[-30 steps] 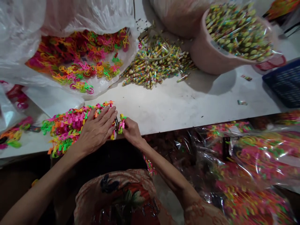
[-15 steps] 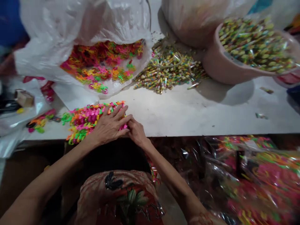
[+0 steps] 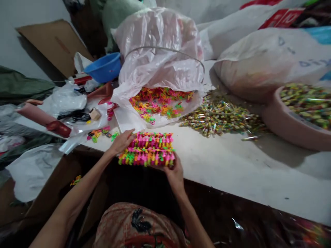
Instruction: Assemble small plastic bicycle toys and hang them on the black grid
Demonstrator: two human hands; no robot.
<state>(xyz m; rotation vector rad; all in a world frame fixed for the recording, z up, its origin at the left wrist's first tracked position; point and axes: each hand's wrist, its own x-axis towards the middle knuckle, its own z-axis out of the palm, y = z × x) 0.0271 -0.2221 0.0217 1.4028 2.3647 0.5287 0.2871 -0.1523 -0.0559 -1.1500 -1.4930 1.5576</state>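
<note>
At the table's front edge lies a block of tightly packed rows of small neon plastic pieces [image 3: 148, 150], pink, yellow, green and orange. My left hand [image 3: 122, 142] grips its left end, with the fingertips at the upper corner. Around the lower right corner closes my right hand [image 3: 176, 172], its fingers partly hidden behind the block. Just beyond, loose neon pieces of a similar kind [image 3: 160, 103] spill from the mouth of a translucent plastic bag [image 3: 157, 65].
Right of the bag lies a heap of small multicoloured tubes [image 3: 222, 117]. A pink tub [image 3: 281, 124] full of similar tubes stands farther right, before a large stuffed sack [image 3: 258, 62]. On the left are a blue basin [image 3: 104, 67] and a reddish-pink tool or holder [image 3: 43, 119].
The view has swung left and up. My left hand has gone from lying over the block to its left end; my right hand now holds the right end, and the rows are exposed.
</note>
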